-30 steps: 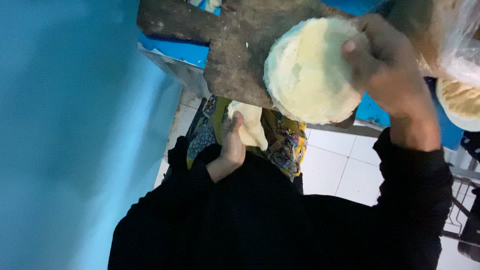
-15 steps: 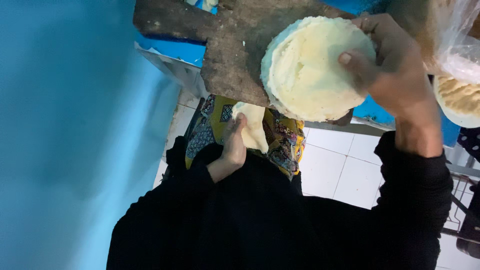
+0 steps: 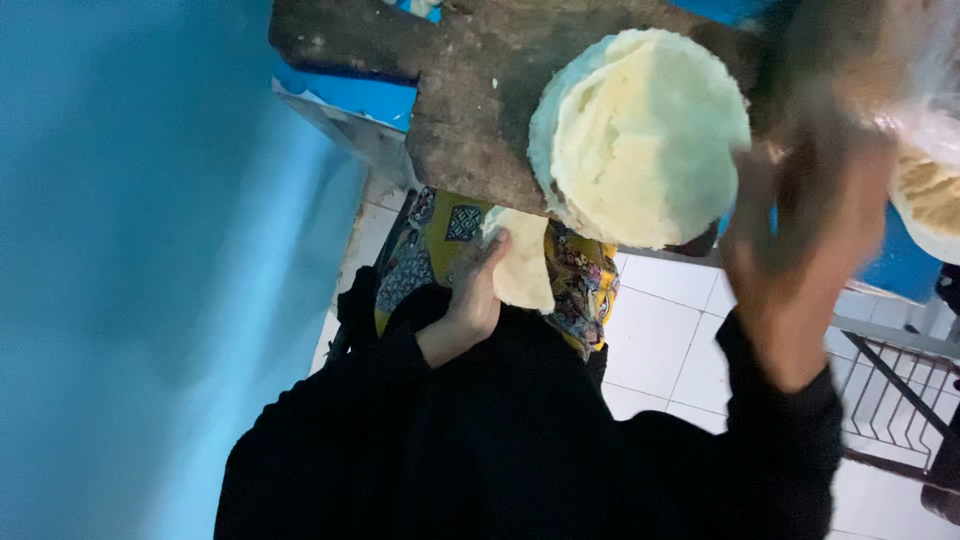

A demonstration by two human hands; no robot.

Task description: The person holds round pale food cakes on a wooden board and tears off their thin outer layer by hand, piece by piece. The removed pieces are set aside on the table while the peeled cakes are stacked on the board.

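A pale, flat round of dough (image 3: pixel 645 140) lies on a dark, worn wooden board (image 3: pixel 470 110) and overhangs its near edge. My right hand (image 3: pixel 810 210) is blurred with motion just right of the round and is off it, fingers apart, holding nothing. My left hand (image 3: pixel 475 300) rests lower down on a yellow patterned cloth (image 3: pixel 430 250) over my lap, with its fingers closed on a smaller pale piece of dough (image 3: pixel 525 265). Both arms are in black sleeves.
A blue wall (image 3: pixel 150 250) fills the left side. A clear plastic bag with flat breads (image 3: pixel 930 190) sits at the right edge. Below are white floor tiles (image 3: pixel 660 340) and a dark metal rack (image 3: pixel 900 400) at the lower right.
My right hand has let go of the dough round and swung off it to the right. The left hand stays on the dough piece in my lap.
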